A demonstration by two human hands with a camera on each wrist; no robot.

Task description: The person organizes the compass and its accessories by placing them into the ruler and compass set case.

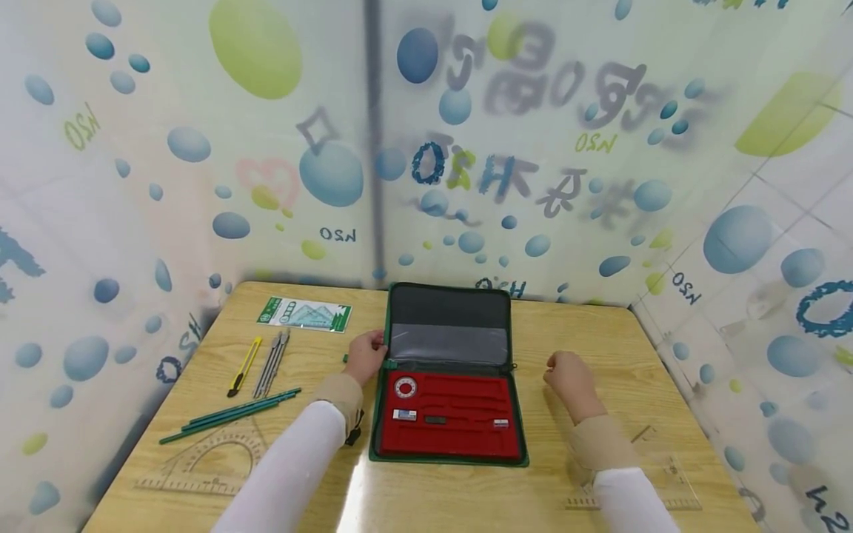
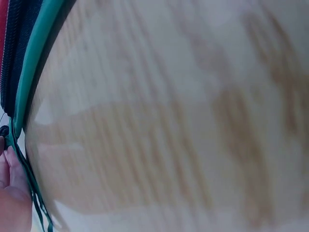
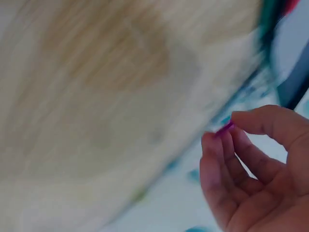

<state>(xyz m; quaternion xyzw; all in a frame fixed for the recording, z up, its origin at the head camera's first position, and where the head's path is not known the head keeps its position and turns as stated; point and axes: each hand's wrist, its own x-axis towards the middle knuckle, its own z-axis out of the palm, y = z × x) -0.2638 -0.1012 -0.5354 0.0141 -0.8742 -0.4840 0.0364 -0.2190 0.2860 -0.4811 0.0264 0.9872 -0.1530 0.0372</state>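
A green-edged zip case (image 1: 448, 460) lies unfolded on the table, its dark lid raised at the back. Its red tray (image 1: 460, 443) holds a round white dial (image 1: 405, 387), a white-and-blue eraser (image 1: 404, 415), a small dark block (image 1: 435, 420) and a small sharpener (image 1: 501, 423). My left hand (image 1: 366, 357) grips the case's left edge near the hinge; in the left wrist view its fingers are beside green straps (image 2: 30, 176). Right of the case, my right hand (image 1: 570, 383) is over the table, pinching a thin purple piece (image 3: 224, 129) between thumb and fingertips.
At the left lie a packaged ruler set (image 1: 305, 314), a yellow utility knife (image 1: 245, 366), metal compasses (image 1: 272, 364), several green pencils (image 1: 229, 416) and a clear set square (image 1: 213, 463). Another clear set square (image 1: 680, 481) lies partly under my right forearm. Patterned walls (image 1: 440, 244) border the table.
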